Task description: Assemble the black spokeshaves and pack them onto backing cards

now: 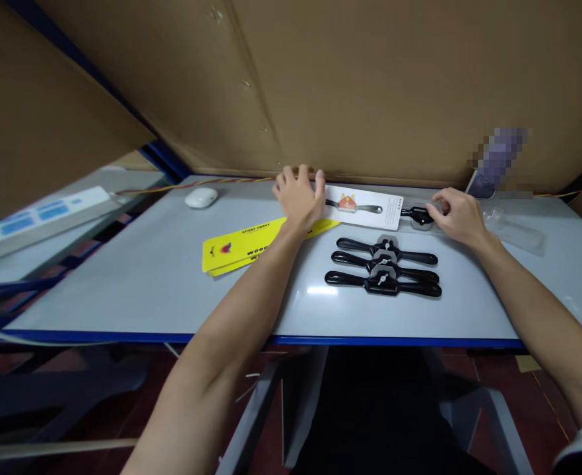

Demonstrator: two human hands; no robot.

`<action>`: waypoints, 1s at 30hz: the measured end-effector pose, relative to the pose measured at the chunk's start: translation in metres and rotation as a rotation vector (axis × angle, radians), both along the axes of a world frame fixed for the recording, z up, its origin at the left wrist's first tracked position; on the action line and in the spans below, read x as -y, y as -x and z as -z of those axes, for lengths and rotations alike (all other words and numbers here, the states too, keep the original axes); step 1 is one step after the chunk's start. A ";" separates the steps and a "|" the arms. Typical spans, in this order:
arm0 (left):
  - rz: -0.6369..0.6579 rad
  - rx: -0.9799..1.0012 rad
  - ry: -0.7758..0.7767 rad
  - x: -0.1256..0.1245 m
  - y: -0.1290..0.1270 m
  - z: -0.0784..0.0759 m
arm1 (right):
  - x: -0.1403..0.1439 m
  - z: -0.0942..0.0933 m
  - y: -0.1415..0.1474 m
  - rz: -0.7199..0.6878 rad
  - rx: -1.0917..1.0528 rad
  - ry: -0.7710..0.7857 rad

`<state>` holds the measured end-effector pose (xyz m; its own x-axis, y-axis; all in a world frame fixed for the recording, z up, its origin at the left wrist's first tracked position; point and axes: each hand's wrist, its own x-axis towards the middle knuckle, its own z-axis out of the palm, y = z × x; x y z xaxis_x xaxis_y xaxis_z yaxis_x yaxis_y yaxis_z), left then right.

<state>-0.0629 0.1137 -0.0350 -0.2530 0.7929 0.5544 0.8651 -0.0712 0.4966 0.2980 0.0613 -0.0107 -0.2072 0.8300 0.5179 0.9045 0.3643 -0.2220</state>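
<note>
My left hand [298,196] is bent over the left end of a white printed card [363,208] with a picture of a spokeshave; it covers that end, and its grip is partly hidden. At the card's right end, a black spokeshave [418,214] sits in clear plastic packaging [406,225]. My right hand [460,214] pinches the right side of this packaging with thumb and fingers. Nearer to me lie three more black spokeshaves: a far one [387,249], a middle one [385,262] and a near one [383,282]. Yellow cards [244,245] lie overlapped beneath my left forearm.
A white rounded case [201,197] lies at the back left. Another clear plastic piece [516,232] is beyond my right hand. A brown panel [350,86] rises behind the table, with a blurred upright object [499,161] against it. A power strip [48,211] lies far left.
</note>
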 end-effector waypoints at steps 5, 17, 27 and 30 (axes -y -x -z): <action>0.016 0.055 0.035 -0.013 0.007 0.013 | -0.002 -0.006 -0.006 -0.143 0.059 0.087; -0.061 0.172 -0.045 -0.022 0.014 0.022 | -0.010 -0.006 -0.039 0.221 0.190 0.270; -0.007 0.078 -0.010 -0.010 0.001 0.016 | 0.002 0.002 0.013 0.183 -0.025 0.209; 0.022 0.101 -0.009 -0.010 -0.003 0.015 | -0.007 0.006 0.015 0.106 -0.229 0.199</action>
<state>-0.0600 0.1239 -0.0496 -0.2905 0.7942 0.5337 0.8085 -0.0946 0.5808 0.2829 0.0678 -0.0167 -0.0113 0.9304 0.3664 0.8532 0.2001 -0.4817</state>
